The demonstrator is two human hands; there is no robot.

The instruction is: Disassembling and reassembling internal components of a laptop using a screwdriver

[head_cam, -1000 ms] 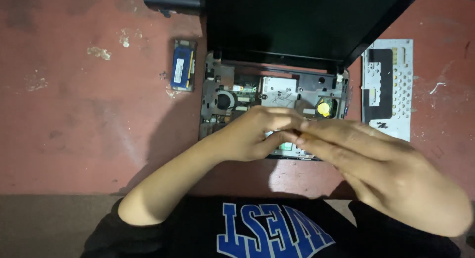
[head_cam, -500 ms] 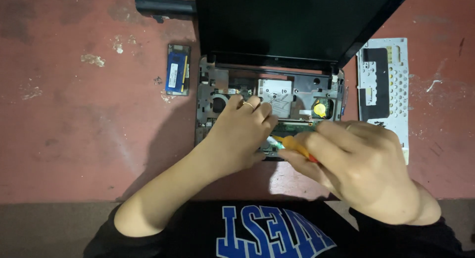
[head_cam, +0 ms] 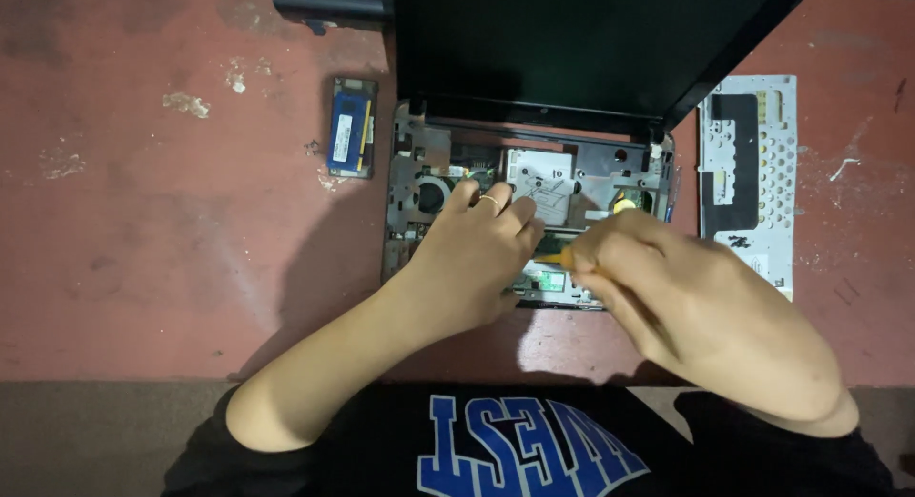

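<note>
**A:** Item one, your fingers?

**B:** My right hand (head_cam: 705, 316) has its fingers curled tight round an orange-handled screwdriver (head_cam: 566, 259), only the handle's end showing at mid-frame. My left hand (head_cam: 477, 254) lies flat, fingers pressed together on the opened grey plastic laptop base (head_cam: 408, 187), a thin ring on one finger.

**A:** Item two, state of the work?

**B:** As I judge it: the keyboard is already off, and the board lies bare, with a round fan at left and a yellow coin cell (head_cam: 624, 204) at right. The board itself is not yet lifted out.

**A:** Item three, what the shell holds?

**B:** Circuit board, fan, and a silver shield plate (head_cam: 543, 178). The dark screen lid (head_cam: 572, 49) stands open above.

**A:** Outlying pieces?

**B:** Blue memory module (head_cam: 352, 127) at upper left, black cylindrical battery bar (head_cam: 329, 1) at the top edge, and the removed white keyboard backing (head_cam: 753, 173) at right, all on the red floor (head_cam: 143, 221).
</note>
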